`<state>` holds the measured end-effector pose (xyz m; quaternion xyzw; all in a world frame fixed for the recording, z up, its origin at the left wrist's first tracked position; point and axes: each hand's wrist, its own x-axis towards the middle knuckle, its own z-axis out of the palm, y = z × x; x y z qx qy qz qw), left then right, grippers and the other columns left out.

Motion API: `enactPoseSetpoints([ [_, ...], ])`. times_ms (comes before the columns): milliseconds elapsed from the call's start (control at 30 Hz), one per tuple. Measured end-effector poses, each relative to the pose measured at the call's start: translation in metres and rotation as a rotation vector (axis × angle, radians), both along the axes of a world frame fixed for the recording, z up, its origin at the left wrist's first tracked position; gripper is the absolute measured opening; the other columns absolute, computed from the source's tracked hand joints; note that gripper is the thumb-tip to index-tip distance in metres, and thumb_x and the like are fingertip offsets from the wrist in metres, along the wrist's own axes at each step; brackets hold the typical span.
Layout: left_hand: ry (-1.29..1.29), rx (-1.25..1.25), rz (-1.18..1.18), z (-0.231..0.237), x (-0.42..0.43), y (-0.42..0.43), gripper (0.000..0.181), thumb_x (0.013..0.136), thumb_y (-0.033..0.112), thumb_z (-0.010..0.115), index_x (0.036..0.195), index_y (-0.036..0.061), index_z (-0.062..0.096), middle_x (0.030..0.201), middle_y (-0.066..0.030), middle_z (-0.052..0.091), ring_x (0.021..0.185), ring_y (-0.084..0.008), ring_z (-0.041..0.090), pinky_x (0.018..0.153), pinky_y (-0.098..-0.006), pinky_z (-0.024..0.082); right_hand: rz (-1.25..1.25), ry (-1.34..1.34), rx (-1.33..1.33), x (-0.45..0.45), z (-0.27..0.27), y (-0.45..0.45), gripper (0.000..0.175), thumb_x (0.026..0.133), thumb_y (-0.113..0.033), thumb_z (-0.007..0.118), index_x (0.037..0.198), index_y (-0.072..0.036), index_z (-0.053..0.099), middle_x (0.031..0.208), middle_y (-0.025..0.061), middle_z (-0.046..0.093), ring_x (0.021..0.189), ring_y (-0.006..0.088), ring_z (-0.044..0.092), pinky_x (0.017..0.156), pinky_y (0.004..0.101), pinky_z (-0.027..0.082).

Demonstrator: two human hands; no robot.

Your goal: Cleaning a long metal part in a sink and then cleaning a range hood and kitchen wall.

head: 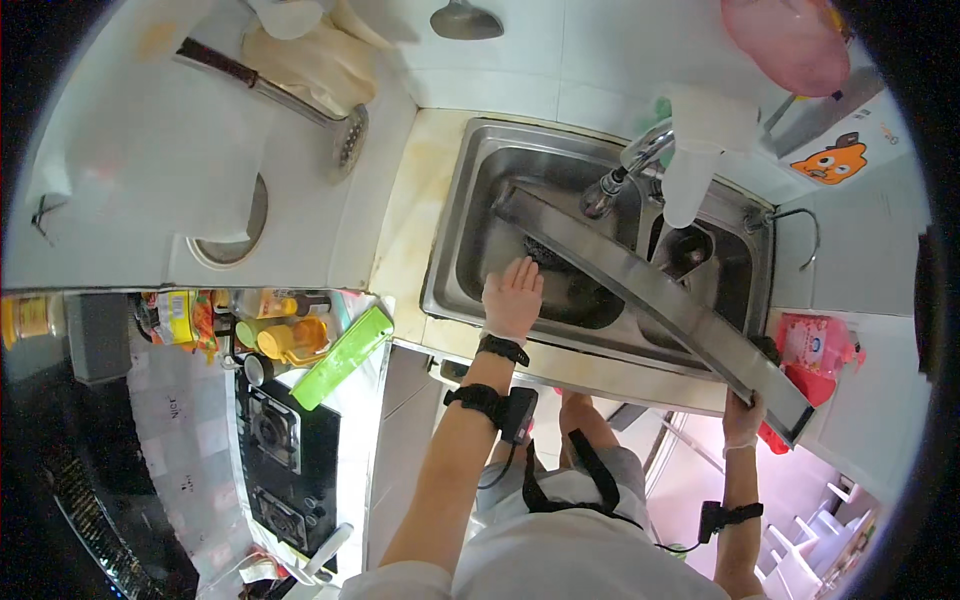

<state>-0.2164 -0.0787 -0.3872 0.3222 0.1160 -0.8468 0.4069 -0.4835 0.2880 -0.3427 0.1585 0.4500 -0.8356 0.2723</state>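
Observation:
My right hand (pixel 742 421) grips the near right end of a long stainless-steel trough (pixel 637 285), by its lower edge. The trough lies slantwise across the double-bowl sink (pixel 442 281), its far end tilted down into the larger left bowl. My left hand (pixel 514 295), holding nothing, hovers over the front rim of that bowl with the fingers extended. Thin clear gloves seem to cover both hands. A dark scrubber-like thing (pixel 546 253) is partly hidden behind the trough in the left bowl.
A chrome faucet (pixel 600 196) hangs over the sink near the trough. A pale container (pixel 681 251) sits in the smaller bowl. To the right stands a pink soap bottle (pixel 814 345). A green tray (pixel 343 358), several condiment bottles and a gas stove (pixel 289 457) are at left.

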Motion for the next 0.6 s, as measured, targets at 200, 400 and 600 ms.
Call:
enactPoseSetpoints([
  [200, 0.008, 0.040, 0.046, -0.019, -0.017, -0.005, 0.058, 0.092, 0.037, 0.028, 0.133, -0.0033, 0.022, 0.140, -0.0147, 0.024, 0.131, -0.0269, 0.019, 0.107, -0.0388, 0.017, 0.197, -0.393, -0.016, 0.004, 0.039, -0.008, 0.041, 0.089, -0.028, 0.044, 0.116, 0.003, 0.045, 0.113, 0.0172, 0.053, 0.106, 0.0286, 0.051, 0.093, 0.0395, 0.043],
  [400, 0.217, 0.102, 0.139, -0.020, -0.057, -0.015, 0.063, 0.092, 0.043, 0.020, 0.132, -0.0050, 0.023, 0.140, -0.0164, 0.024, 0.132, -0.0276, 0.018, 0.107, -0.0394, 0.016, 0.832, -0.311, 0.142, 0.007, 0.109, -0.115, 0.043, 0.086, -0.035, 0.047, 0.110, 0.001, 0.051, 0.111, 0.0156, 0.054, 0.108, 0.0263, 0.049, 0.096, 0.0348, 0.036],
  [600, 0.277, 0.163, 0.193, -0.026, -0.094, -0.019, 0.062, 0.092, 0.043, 0.020, 0.132, -0.0045, 0.022, 0.140, -0.0158, 0.023, 0.131, -0.0276, 0.019, 0.107, -0.0404, 0.017, 0.885, 0.418, 0.100, -0.095, -0.015, -0.270, 0.032, 0.091, -0.020, 0.039, 0.115, -0.001, 0.047, 0.115, 0.0130, 0.050, 0.110, 0.0227, 0.044, 0.097, 0.0338, 0.033],
])
